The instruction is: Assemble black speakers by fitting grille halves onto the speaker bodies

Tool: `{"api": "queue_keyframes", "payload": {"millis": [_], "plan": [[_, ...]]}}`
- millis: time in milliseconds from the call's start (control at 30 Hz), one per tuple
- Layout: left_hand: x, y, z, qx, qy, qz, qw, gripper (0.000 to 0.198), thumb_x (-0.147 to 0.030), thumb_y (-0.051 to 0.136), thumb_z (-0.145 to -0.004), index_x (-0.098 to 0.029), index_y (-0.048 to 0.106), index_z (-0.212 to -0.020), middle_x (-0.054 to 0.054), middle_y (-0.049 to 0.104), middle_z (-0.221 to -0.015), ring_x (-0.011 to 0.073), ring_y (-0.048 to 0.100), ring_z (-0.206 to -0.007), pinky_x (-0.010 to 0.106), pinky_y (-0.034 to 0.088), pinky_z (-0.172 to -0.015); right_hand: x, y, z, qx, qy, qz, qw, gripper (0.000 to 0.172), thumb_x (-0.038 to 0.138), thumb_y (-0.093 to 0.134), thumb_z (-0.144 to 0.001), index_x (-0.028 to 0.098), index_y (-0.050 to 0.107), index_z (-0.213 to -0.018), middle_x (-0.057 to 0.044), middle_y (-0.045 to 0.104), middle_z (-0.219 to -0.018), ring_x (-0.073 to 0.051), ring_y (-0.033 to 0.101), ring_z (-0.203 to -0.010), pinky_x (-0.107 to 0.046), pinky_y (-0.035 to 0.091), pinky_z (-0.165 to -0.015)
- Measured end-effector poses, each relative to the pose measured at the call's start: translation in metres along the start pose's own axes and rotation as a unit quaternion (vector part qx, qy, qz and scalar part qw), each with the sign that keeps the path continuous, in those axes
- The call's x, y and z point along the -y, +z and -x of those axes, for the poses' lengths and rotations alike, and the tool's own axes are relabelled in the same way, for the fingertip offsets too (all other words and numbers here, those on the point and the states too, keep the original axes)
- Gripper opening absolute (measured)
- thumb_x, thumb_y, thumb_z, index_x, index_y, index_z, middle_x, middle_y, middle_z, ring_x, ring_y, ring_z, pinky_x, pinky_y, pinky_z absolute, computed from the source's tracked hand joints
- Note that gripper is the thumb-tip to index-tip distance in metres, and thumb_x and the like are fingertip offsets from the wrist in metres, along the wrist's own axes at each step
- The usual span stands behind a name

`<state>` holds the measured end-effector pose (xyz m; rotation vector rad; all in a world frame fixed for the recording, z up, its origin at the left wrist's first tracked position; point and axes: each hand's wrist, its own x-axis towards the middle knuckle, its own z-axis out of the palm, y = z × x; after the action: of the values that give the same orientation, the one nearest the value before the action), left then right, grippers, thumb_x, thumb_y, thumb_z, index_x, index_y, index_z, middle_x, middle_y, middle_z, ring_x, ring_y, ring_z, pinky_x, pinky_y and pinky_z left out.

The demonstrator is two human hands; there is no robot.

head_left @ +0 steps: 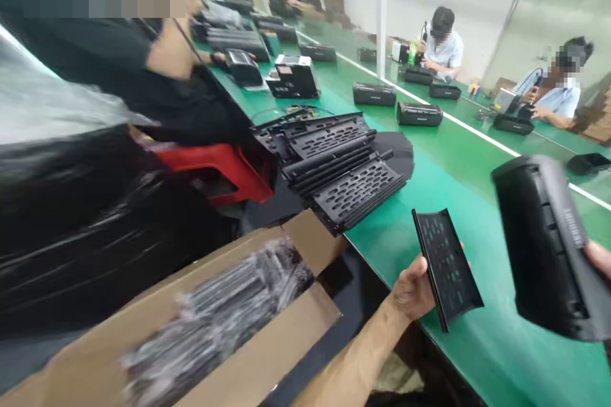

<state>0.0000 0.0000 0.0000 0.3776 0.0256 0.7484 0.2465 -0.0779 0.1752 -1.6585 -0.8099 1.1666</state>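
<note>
My left hand (414,286) grips a black slotted panel (446,267) by its left edge, holding it tilted over the green table. Its fingers wrap behind the panel, with fingertips showing past the far side. At the right edge of the view, my right hand (599,259) shows only in part. It holds a black speaker housing (544,248) with rounded sides and light lettering, raised above the table. Left of these lies a stack of similar black slotted panels (358,191) at the table's near edge.
An open cardboard box (296,324) of plastic-wrapped parts stands below the table edge. Beyond it are a red stool (214,168) and a co-worker's dark sleeve (191,102). Black speaker housings (420,114) and a black-and-white box (293,76) sit on the green table (477,191). Several people work across it.
</note>
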Motion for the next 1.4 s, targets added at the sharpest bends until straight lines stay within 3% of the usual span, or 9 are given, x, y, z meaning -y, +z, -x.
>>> {"api": "queue_keyframes", "payload": {"millis": [133,267,667,833,933,1100,1233,1333,1400], "plan": [[-0.002,0.013,-0.010,-0.006,0.063,-0.049,0.997,0.069,-0.046,0.094,-0.070,-0.017,0.075,-0.130,0.012,0.079,-0.125,0.0371,0.069,-0.124,0.048,0.049,-0.110,0.002,0.030,-0.018,0.071,-0.127,0.206,0.968,0.109,0.068,0.079,-0.077,0.034,0.032,-0.169,-0.007,0.057,-0.159,-0.041,0.064,-0.132,-0.046,0.061,-0.101],[-0.002,0.027,-0.020,0.028,0.098,-0.082,0.991,0.070,-0.047,0.092,-0.070,-0.019,0.073,-0.132,0.015,0.076,-0.131,0.0442,0.065,-0.131,0.056,0.047,-0.112,0.006,0.048,-0.025,0.123,-0.199,0.345,0.909,0.100,0.072,0.069,-0.086,0.034,0.030,-0.170,-0.010,0.054,-0.160,-0.041,0.062,-0.135,-0.057,0.050,-0.114],[-0.006,0.035,-0.029,0.031,0.115,-0.125,0.985,0.074,-0.048,0.093,-0.068,-0.022,0.071,-0.134,0.015,0.075,-0.132,0.0455,0.064,-0.131,0.060,0.047,-0.111,-0.002,0.056,-0.036,0.148,-0.298,0.418,0.846,0.092,0.059,0.069,-0.093,0.037,0.027,-0.171,-0.011,0.056,-0.158,-0.040,0.060,-0.137,-0.057,0.052,-0.112],[-0.003,0.035,-0.037,-0.004,0.134,-0.105,0.986,0.088,-0.049,0.096,-0.066,-0.023,0.063,-0.143,0.015,0.075,-0.132,0.0444,0.067,-0.128,0.059,0.051,-0.109,0.002,0.058,-0.051,0.159,-0.275,0.418,0.851,0.095,0.065,0.065,-0.094,0.035,0.020,-0.173,-0.013,0.052,-0.161,-0.041,0.059,-0.139,-0.062,0.049,-0.113],[-0.009,0.036,-0.040,-0.039,0.155,-0.101,0.982,0.092,-0.046,0.098,-0.063,-0.022,0.061,-0.145,0.015,0.076,-0.131,0.0434,0.070,-0.124,0.057,0.053,-0.107,-0.003,0.052,-0.052,0.155,-0.284,0.382,0.866,0.094,0.069,0.067,-0.092,0.034,0.027,-0.170,-0.014,0.047,-0.165,-0.042,0.055,-0.143,-0.063,0.045,-0.116],[-0.015,0.034,-0.049,-0.123,0.208,-0.113,0.964,0.092,-0.044,0.098,-0.062,-0.027,0.061,-0.144,0.009,0.078,-0.125,0.0365,0.073,-0.120,0.051,0.057,-0.106,-0.059,0.058,-0.045,0.000,-0.365,0.240,0.900,0.121,0.075,0.084,-0.072,0.033,0.022,-0.168,-0.017,0.031,-0.171,-0.045,0.039,-0.153,-0.065,0.043,-0.116],[-0.016,0.027,-0.059,-0.153,0.198,-0.145,0.957,0.098,-0.048,0.100,-0.060,-0.030,0.058,-0.146,0.007,0.078,-0.123,0.0336,0.072,-0.119,0.049,0.058,-0.103,-0.087,0.073,-0.053,-0.129,-0.386,0.167,0.898,0.097,0.069,0.086,-0.071,0.026,0.045,-0.147,-0.018,0.052,-0.148,-0.041,0.056,-0.134,-0.061,0.046,-0.112],[-0.042,0.021,-0.059,-0.155,0.174,-0.213,0.949,0.107,-0.056,0.099,-0.059,-0.033,0.052,-0.152,0.010,0.072,-0.136,0.0362,0.068,-0.126,0.053,0.056,-0.106,-0.082,0.060,-0.057,-0.104,-0.366,0.142,0.914,0.086,0.066,0.087,-0.070,0.026,0.052,-0.139,-0.014,0.059,-0.138,-0.035,0.062,-0.122,-0.050,0.053,-0.103],[-0.073,0.019,-0.057,-0.146,0.197,-0.310,0.919,0.112,-0.057,0.098,-0.060,-0.034,0.046,-0.156,0.011,0.060,-0.154,0.0379,0.057,-0.141,0.054,0.049,-0.115,-0.077,0.042,-0.056,-0.073,-0.350,0.139,0.924,0.085,0.064,0.087,-0.069,0.028,0.053,-0.138,-0.011,0.061,-0.136,-0.032,0.064,-0.116,-0.044,0.055,-0.098]]}}
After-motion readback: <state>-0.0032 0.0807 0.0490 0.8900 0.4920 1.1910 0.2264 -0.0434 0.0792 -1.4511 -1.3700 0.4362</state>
